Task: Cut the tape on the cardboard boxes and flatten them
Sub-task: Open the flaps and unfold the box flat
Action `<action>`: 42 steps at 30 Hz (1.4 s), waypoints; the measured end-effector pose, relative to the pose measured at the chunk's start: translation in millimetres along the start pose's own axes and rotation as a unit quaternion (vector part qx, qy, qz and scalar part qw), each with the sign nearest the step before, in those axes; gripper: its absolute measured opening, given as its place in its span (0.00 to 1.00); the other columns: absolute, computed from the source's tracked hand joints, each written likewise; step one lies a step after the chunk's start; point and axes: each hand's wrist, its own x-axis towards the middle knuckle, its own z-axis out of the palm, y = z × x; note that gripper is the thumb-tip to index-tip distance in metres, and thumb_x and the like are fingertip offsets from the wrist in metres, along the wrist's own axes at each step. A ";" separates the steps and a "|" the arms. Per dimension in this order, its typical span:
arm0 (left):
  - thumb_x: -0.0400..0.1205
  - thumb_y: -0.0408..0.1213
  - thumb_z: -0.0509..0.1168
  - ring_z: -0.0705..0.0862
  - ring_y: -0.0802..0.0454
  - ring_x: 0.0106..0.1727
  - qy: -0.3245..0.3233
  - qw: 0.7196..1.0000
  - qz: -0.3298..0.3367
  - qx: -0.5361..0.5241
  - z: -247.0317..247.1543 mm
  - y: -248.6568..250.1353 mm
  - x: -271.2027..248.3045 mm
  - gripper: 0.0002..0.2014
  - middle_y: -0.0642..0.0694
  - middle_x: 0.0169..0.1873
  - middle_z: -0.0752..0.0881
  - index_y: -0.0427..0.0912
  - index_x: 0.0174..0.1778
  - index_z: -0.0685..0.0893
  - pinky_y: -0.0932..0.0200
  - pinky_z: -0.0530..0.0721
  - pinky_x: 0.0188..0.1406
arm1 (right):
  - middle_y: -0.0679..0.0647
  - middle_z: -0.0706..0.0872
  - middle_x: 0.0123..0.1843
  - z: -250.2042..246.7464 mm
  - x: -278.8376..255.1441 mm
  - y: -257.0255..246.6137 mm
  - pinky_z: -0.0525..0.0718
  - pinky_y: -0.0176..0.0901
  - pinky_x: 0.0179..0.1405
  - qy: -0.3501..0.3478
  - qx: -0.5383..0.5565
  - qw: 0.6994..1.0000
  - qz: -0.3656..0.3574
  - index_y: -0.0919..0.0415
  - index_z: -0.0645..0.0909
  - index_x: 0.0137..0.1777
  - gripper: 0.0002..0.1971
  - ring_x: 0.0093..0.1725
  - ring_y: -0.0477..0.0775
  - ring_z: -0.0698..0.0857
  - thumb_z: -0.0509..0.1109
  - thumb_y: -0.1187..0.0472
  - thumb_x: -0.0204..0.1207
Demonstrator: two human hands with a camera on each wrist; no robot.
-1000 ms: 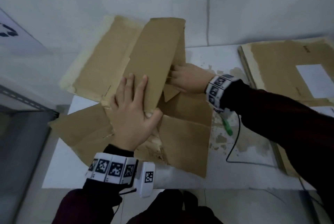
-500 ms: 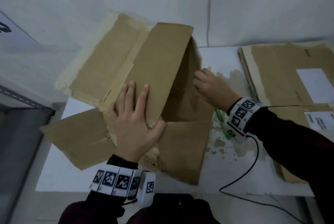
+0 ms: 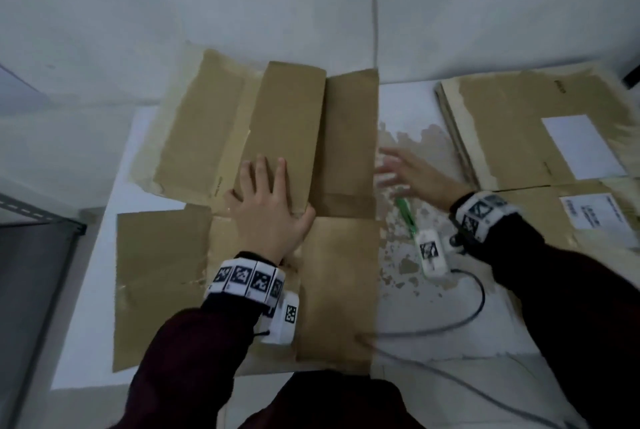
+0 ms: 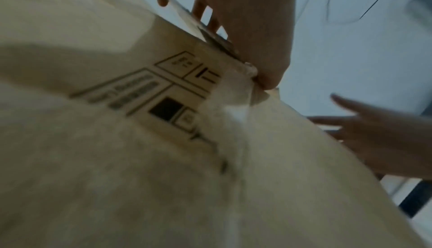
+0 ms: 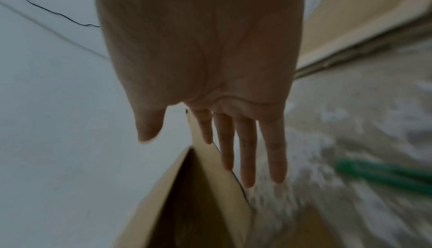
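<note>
A brown cardboard box [image 3: 249, 206] lies opened out and nearly flat on a white table [image 3: 86, 324], its flaps spread toward the wall and toward the person. The left hand [image 3: 268, 210] rests palm down on the middle of the box, fingers straight and spread, pressing one long flap against the panel beneath; it grips nothing. The right hand [image 3: 412, 174] is just beside the box's right edge, above a patch of table where the white surface has peeled to brown. Its fingers are straight and loosely spread, holding nothing; motion blur hides whether the fingertips touch the cardboard. A green pen-like tool [image 3: 406, 212] lies on the table near the right wrist. To the right, a stack of flattened boxes [image 3: 512, 116] with white labels sits apart.
</note>
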 end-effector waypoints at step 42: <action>0.73 0.68 0.53 0.66 0.41 0.71 -0.118 0.960 -0.220 -0.130 92.1 -160.5 -31.1 0.35 0.40 0.71 0.70 0.47 0.69 0.71 0.37 0.66 0.66 | 0.57 0.18 0.78 122.9 14.8 73.5 0.31 0.62 0.78 -0.102 -0.494 0.860 0.073 0.51 0.24 0.80 0.46 0.78 0.57 0.22 0.53 0.34 0.79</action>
